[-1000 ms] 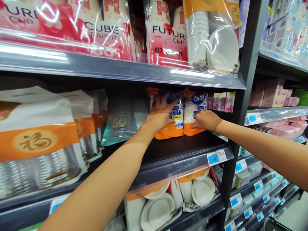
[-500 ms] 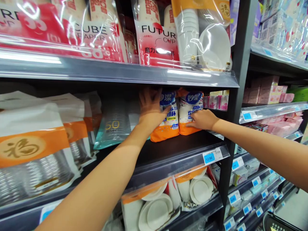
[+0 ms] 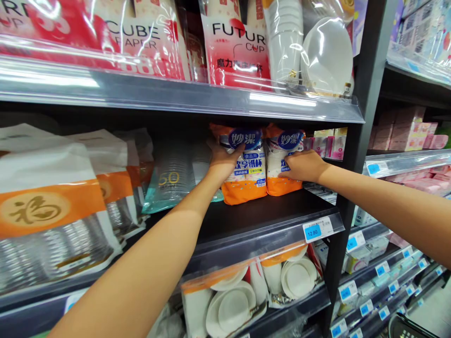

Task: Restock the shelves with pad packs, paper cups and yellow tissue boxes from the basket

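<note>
Two orange-and-white packs of paper cups stand side by side on the black middle shelf. My left hand [image 3: 225,159] is wrapped round the left side of the left cup pack [image 3: 245,190], its thumb across the front and the other fingers mostly hidden. On the right cup pack [image 3: 280,188], my right hand [image 3: 306,165] grips the right side, with the thumb on the front and the fingertips out of sight. Both packs are upright and appear to touch each other. To the left lies a teal-edged bag of clear cups [image 3: 169,180], partly behind my left forearm.
A clear-fronted shelf lip [image 3: 197,101] runs just above my hands. Bags with orange bands [image 3: 52,209] fill the left. Packs of white plates [image 3: 232,305] sit below a price tag [image 3: 317,230]. A black upright post [image 3: 369,84] stands right of my right hand.
My left hand has closed from spread fingers to a grip on the left cup pack, whose front now shows more. The right hand stays on its pack. The view has shifted slightly.
</note>
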Demonstrator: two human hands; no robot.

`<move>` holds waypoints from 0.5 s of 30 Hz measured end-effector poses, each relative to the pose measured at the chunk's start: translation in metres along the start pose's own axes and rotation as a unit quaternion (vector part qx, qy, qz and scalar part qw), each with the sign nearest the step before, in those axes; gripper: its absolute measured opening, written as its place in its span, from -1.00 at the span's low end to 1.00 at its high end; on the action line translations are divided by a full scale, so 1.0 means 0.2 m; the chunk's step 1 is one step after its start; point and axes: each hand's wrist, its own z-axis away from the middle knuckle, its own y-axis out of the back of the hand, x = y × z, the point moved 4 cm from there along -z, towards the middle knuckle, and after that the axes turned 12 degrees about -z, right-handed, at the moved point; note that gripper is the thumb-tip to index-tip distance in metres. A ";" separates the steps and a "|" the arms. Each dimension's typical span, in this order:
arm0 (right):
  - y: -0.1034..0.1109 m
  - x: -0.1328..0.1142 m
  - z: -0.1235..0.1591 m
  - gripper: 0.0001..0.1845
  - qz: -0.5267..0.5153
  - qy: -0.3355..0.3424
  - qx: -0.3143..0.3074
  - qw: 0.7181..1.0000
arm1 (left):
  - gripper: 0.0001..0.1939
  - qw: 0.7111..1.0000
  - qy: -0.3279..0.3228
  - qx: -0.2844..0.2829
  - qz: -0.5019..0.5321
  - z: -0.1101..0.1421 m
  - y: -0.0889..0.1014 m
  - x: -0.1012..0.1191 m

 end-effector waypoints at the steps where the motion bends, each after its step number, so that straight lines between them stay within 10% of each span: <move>1: 0.00 0.00 -0.01 -0.36 0.003 0.002 0.000 1.000 | -0.24 1.000 0.013 -0.015 0.013 0.00 0.00 0.00; 15: 0.00 0.01 -0.10 -0.24 -0.009 -0.028 -0.001 1.000 | -0.40 0.998 -0.016 -0.020 0.062 -0.02 -0.02 -0.03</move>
